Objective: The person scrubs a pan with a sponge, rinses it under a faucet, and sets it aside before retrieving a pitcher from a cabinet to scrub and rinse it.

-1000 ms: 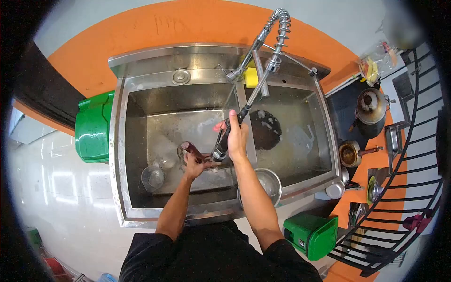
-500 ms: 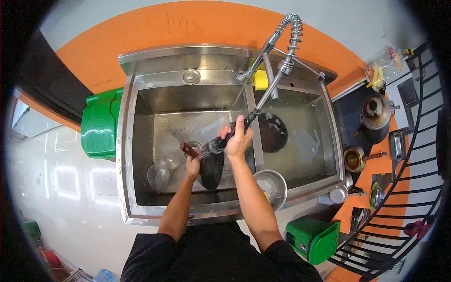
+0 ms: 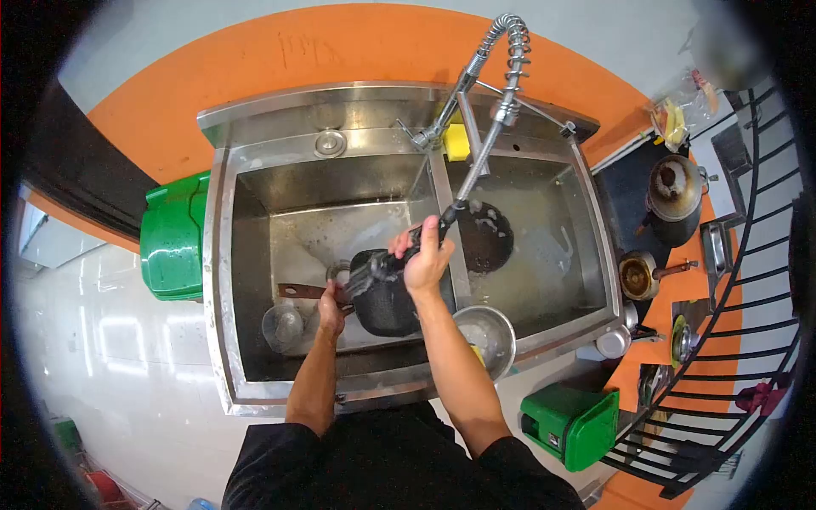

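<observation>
My left hand [image 3: 333, 310] is closed around the brown handle [image 3: 299, 291] of a dark square frying pan [image 3: 391, 304], in the left basin [image 3: 293, 183]. The pan's dark face is turned up, partly hidden by my right forearm. My right hand [image 3: 427, 262] grips the black spray faucet handle [image 3: 450, 217], angled down to the left over the pan. Water blurs around the nozzle. A clear bowl [image 3: 282, 327] lies at the basin's lower left, near my left hand. A metal bowl [image 3: 501, 331] sits at the front rim beside my right forearm.
Cloudy water stands in the right basin [image 3: 552, 297], with a dark round object [image 3: 489, 242] in it. A yellow sponge [image 3: 456, 143] rests behind the divider. Pots [image 3: 639, 276] stand at right by a black railing [image 3: 722, 387]. Green bins [image 3: 174, 242] flank the sink.
The pan has turned from edge-on to a flatter position, showing its face. Its handle has swung down and left with my left hand. My right hand keeps spraying; the whole view shifts slightly left.
</observation>
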